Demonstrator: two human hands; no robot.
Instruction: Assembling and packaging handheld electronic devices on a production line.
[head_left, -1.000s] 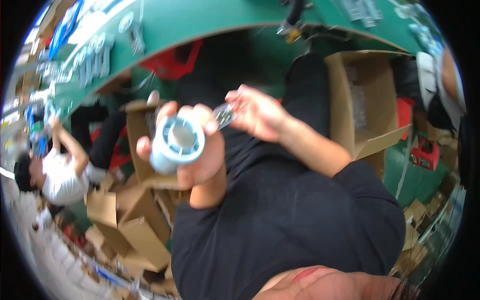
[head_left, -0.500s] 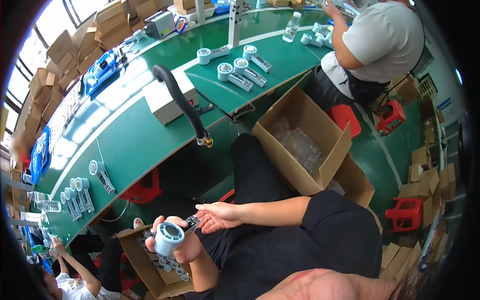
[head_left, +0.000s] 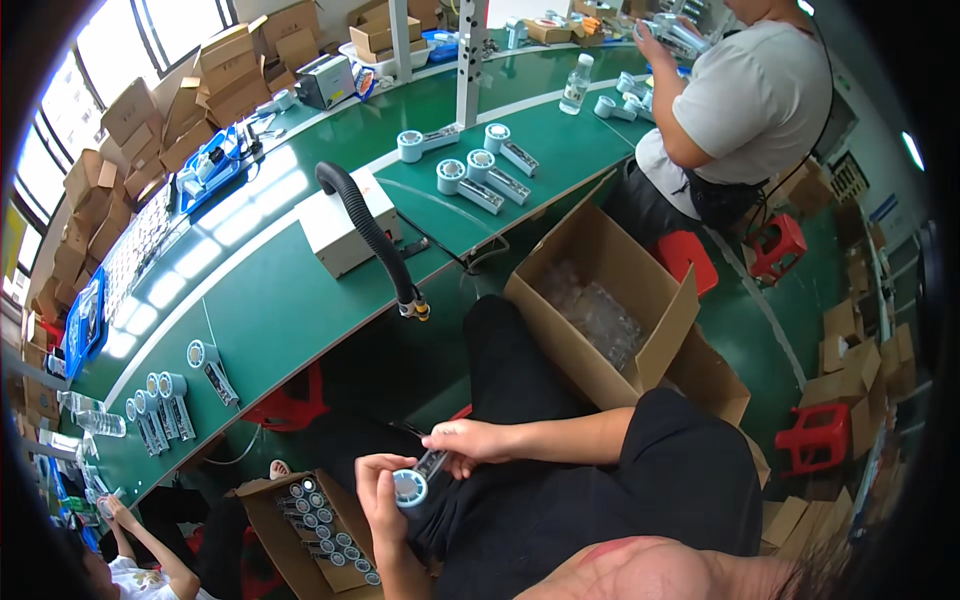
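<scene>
In front of my lap is a pale blue handheld fan point(head_left: 410, 487), with a round slotted head and a handle whose open face shows dark inner parts. My left hand point(head_left: 380, 497) is closed around its head. My right hand point(head_left: 466, 446) grips the far end of the handle, its fingers bent. A thin dark piece point(head_left: 407, 429) sticks out beside the right fingertips; I cannot make out what it is. Left of my left hand, an open carton point(head_left: 262, 505) on the floor holds several similar fans point(head_left: 322, 532) in rows.
A green curved bench point(head_left: 270, 330) carries more fans point(head_left: 480, 180), a white box point(head_left: 345, 225) and a black flexible hose point(head_left: 365, 220) overhanging its edge. A large open carton point(head_left: 650, 300) stands right of my knee. Co-workers sit at the right point(head_left: 750, 100) and lower left point(head_left: 140, 560).
Both hands have moved down and right, and the fan's head has come down nearer my lap. My right hand, open before, has closed on the handle. The carton's contents now show more.
</scene>
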